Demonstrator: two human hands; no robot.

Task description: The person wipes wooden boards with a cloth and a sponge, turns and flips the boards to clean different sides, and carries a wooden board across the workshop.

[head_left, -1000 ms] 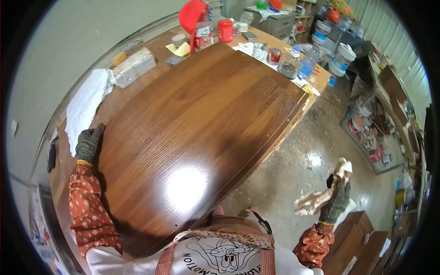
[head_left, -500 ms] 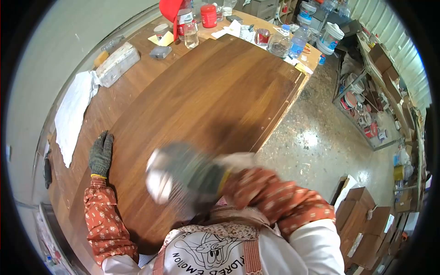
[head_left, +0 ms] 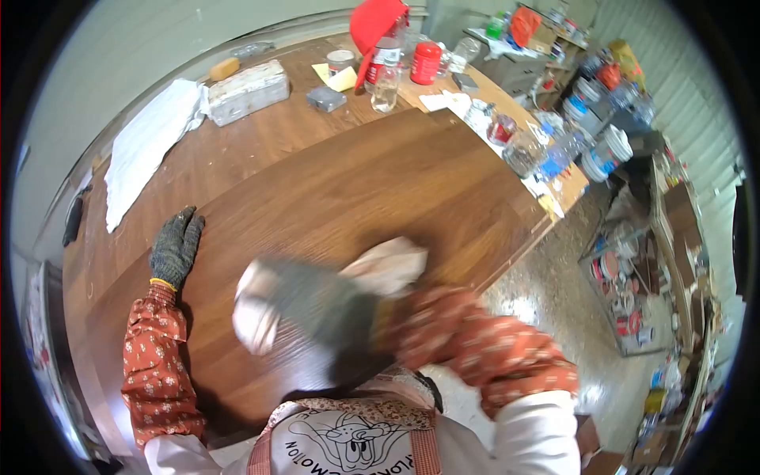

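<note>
Holding a pale cloth (head_left: 389,265) against the brown panel (head_left: 467,182), the right hand (head_left: 321,305) seems clasped round it, though blur hides its fingers; left hand (head_left: 176,245) lies open by the panel's edge; uneven pressure could streak the surface.

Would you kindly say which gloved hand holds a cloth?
The right grey-gloved hand holds the pale crumpled cloth; the left hand rests on the brown wooden panel.

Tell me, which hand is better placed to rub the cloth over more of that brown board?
Probably the right hand: though blurred, it appears to hold the pale cloth over the brown board. The left hand has no cloth and rests near the board's edge.
</note>
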